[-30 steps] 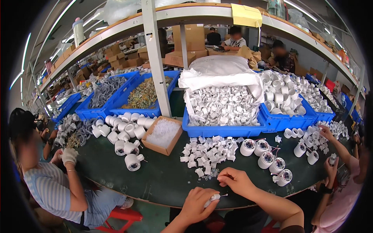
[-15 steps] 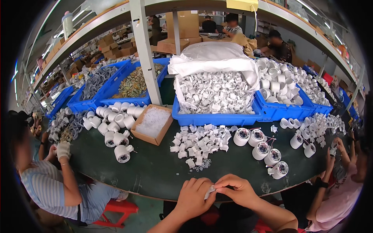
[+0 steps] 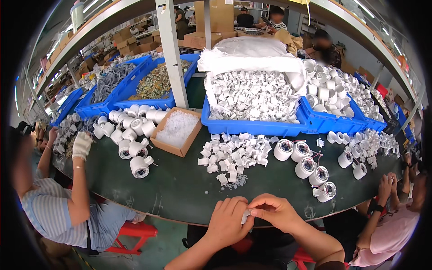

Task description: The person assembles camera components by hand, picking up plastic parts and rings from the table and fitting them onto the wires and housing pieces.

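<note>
Close to my body, at the table's near edge, my left hand [image 3: 227, 221] is closed around a small white plastic part [image 3: 245, 216]. The thumb and forefinger of my right hand [image 3: 279, 213] pinch at the same part's upper end. Most of the part is covered by my fingers, so its full shape does not show. Straight ahead of my hands lies a loose heap of small white plastic brackets [image 3: 236, 155]. Several small translucent rings [image 3: 237, 181] are scattered at the heap's near side.
White cylindrical housings [image 3: 305, 167] with wires stand at the right, more housings [image 3: 139, 167] at the left. Behind are an open carton [image 3: 183, 146] of clear bits and a blue crate [image 3: 252, 129] of brackets. A shelf post [image 3: 172, 58] rises mid-left. Co-workers sit on both sides.
My two hands stay together on the small part, with only slight finger movement. The left co-worker's gloved hand has risen and moved right; the right co-worker's hands are lower. The view has shifted slightly.
</note>
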Demonstrator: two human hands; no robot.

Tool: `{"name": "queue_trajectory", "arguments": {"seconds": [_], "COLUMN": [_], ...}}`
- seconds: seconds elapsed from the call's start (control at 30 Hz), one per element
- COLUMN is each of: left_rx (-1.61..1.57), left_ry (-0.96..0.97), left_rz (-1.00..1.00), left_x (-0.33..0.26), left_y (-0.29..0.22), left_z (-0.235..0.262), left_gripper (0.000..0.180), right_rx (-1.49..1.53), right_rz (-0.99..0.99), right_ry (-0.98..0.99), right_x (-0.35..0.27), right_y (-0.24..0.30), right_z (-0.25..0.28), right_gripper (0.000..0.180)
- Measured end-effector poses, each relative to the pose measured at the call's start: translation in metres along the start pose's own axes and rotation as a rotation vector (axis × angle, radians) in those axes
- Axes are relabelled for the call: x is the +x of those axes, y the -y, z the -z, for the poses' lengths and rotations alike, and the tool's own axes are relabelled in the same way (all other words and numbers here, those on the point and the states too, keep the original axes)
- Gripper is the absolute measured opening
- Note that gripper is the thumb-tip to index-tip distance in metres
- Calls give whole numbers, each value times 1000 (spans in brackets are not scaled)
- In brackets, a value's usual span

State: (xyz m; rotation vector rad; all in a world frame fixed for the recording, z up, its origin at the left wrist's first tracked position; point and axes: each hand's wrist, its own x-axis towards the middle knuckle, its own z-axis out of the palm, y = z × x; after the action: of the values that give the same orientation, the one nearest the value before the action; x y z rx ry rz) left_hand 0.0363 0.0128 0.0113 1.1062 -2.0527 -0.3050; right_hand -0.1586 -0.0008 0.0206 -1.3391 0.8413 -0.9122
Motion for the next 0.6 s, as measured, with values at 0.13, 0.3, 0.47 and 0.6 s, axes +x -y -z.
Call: {"name": "queue_trajectory", "arguments": {"seconds": [0.13,0.3,0.47,0.6], "left_rx": [-9,4,-13,15], "left_ry": [-32,-45,-64,-164], "left_rz": [-23,-9,26,46], "left_x": [0,1,1,-6], "left_y": [2,-2,-5,-2], "left_z": [-3,-5,-14,-19], "left_gripper": [28,29,32,31], "right_rx": [43,179,288,380], "right_rz": [-80,-158,-190,-254], "right_ry": [6,-115,-212,-229], "right_x": [3,1,0,-2], "right_y": [1,-7,-8,-7], "right_z": [2,-4,-10,-9], "right_gripper": [16,7,4,10]}}
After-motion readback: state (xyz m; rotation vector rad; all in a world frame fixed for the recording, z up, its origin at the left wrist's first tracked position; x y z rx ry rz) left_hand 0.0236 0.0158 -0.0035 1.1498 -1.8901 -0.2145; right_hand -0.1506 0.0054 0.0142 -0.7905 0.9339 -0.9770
